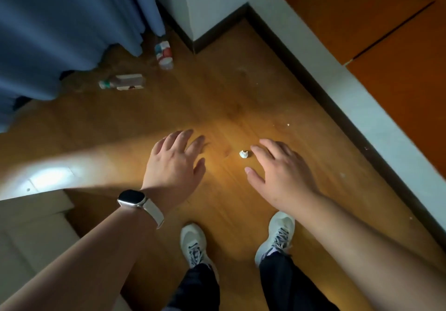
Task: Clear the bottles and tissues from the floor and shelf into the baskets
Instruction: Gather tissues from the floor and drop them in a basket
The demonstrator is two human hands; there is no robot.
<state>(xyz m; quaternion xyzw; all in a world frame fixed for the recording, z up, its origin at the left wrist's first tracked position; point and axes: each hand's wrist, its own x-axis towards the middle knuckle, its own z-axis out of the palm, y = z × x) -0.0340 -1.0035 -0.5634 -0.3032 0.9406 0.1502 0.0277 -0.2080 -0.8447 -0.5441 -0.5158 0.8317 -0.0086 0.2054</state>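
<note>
A small crumpled white tissue (243, 154) lies on the wooden floor between my hands. My right hand (281, 173) hovers beside it, fingers spread, the fingertips just right of the tissue and holding nothing. My left hand (175, 163), with a watch on the wrist, is spread flat above the floor to the tissue's left, also empty. Farther off, a clear bottle with a green cap (123, 82) lies on its side near the curtain. A second bottle with a red, white and blue label (164, 53) lies by the curtain's hem.
A blue curtain (60, 33) hangs at the upper left. A white wall corner with a dark skirting board (325, 107) runs along the right. A pale cabinet (29, 226) stands at the lower left. My two white shoes (193, 243) stand on the floor below.
</note>
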